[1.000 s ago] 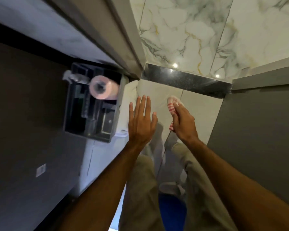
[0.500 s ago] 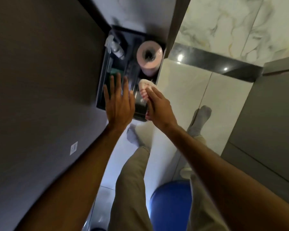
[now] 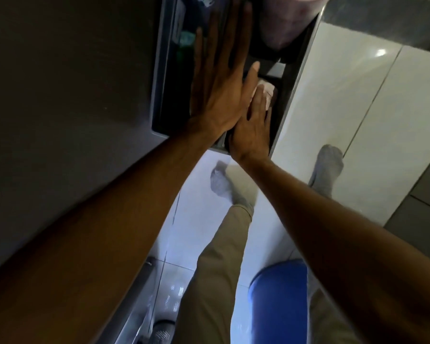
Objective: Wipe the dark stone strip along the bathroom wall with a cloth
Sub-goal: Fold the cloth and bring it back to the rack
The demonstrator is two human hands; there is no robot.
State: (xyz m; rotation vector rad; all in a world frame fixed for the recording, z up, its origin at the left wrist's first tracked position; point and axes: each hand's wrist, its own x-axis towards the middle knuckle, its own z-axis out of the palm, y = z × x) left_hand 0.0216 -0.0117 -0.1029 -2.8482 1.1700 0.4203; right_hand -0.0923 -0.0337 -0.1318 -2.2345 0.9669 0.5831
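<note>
My left hand (image 3: 224,78) is flat and spread, fingers apart, over the dark grey storage caddy (image 3: 296,78) that hangs on the wall. My right hand (image 3: 253,122) reaches into the caddy's lower part and holds a pale pink-and-white cloth (image 3: 266,91), of which only a bunched end shows past the fingers. The dark stone strip (image 3: 387,26) runs along the wall base at the top right, blurred, far from both hands.
A pink toilet-paper roll (image 3: 283,23) sits in the caddy's top. The grey wall panel (image 3: 67,95) fills the left. White floor tiles (image 3: 338,100) lie below, with my socked feet (image 3: 328,167) on them. A blue round bin (image 3: 278,301) stands at the bottom right.
The view has closed in on the caddy. Both hands moved forward to it; my right hand with the cloth went down into the caddy, and my left hand now lies over its front.
</note>
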